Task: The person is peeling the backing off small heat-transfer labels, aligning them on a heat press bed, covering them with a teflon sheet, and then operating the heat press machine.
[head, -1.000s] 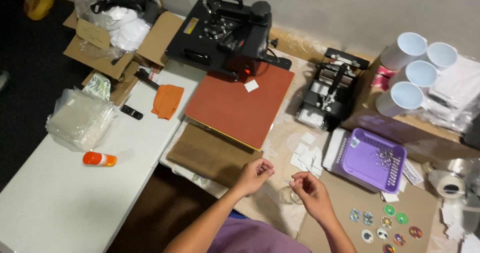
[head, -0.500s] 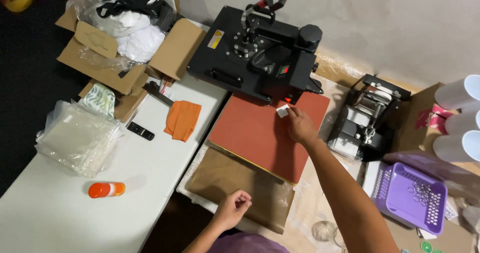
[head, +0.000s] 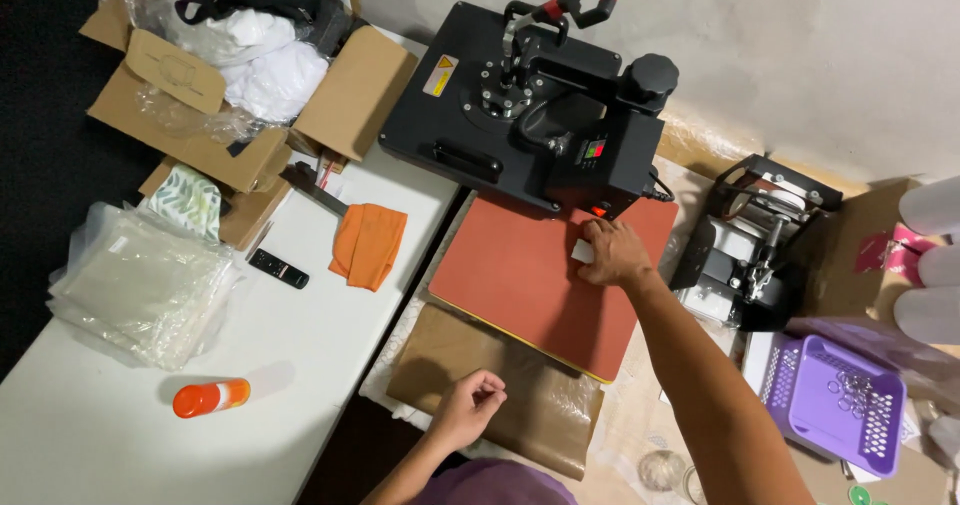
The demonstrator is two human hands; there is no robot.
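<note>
My right hand (head: 614, 253) reaches across the red-brown pad (head: 540, 285) of the black heat press (head: 530, 115) and its fingers close on a small white square piece (head: 582, 251) near the pad's far edge. The press's upper plate is swung away to the back. My left hand (head: 470, 405) rests in a loose fist over a brown sheet (head: 470, 365) lying in front of the pad, holding nothing that I can see.
A folded orange cloth (head: 368, 245), a black remote (head: 278, 268), an orange tube (head: 210, 398) and a stack of clear bags (head: 140, 285) lie on the white table. Cardboard boxes (head: 230, 95) stand at back left. A mug press (head: 755, 250) and purple basket (head: 835, 405) sit right.
My right hand went from the small pieces near me up to the press pad and now grips the white square. My left hand stayed low over the brown sheet. The view shifted left.
</note>
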